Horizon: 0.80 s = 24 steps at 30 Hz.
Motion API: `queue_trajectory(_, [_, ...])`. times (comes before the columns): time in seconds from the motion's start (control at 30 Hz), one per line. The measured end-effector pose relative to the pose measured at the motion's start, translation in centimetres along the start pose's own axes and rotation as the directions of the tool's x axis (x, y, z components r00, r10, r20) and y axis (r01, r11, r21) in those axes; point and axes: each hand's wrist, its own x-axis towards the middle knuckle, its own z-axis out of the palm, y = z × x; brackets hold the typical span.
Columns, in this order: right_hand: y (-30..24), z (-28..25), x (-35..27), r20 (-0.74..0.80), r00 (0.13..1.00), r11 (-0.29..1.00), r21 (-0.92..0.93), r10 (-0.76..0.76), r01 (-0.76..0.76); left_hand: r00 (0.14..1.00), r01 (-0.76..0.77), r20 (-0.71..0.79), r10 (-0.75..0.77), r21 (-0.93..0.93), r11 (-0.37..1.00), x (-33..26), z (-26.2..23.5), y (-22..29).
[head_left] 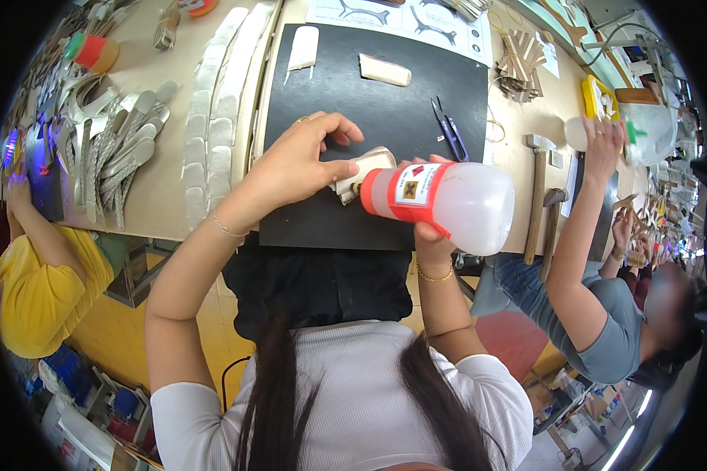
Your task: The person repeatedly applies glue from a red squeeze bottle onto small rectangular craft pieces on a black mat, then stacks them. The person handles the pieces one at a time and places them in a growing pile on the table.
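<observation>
On a black rectangular work mat (385, 94), the right hand (434, 231) is wrapped around a translucent white plastic squeeze bottle with red bands (483, 208), tipped sideways so its nozzle reaches a small stack of cream-coloured flat pieces (374, 162) near the mat's centre. The left hand (316, 157) has its thumb beside those pieces and its index finger bent, visibly apart from the thumb; whether it grips them cannot be told. Dark-blue tweezers (450, 135) lie to the right.

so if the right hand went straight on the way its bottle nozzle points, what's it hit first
Likely the pale layered piece by the left hand, close to the nozzle; whether they touch is unclear.
</observation>
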Motion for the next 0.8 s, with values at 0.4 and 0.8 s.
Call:
queue_trajectory(0.4, [-1.8,-1.6,3.6,-0.348,0.936,0.965,0.222,-0.058,0.142,0.994,-0.008,-0.107,0.026,0.172,0.985,-1.0,-0.1,0.5])
queue_trajectory(0.8, [-2.4,-4.2,4.8,-0.433,0.897,0.956,0.217,-0.087,0.197,0.996,0.075,-0.041,-0.083,-0.172,0.982,3.8,-2.5,1.1])
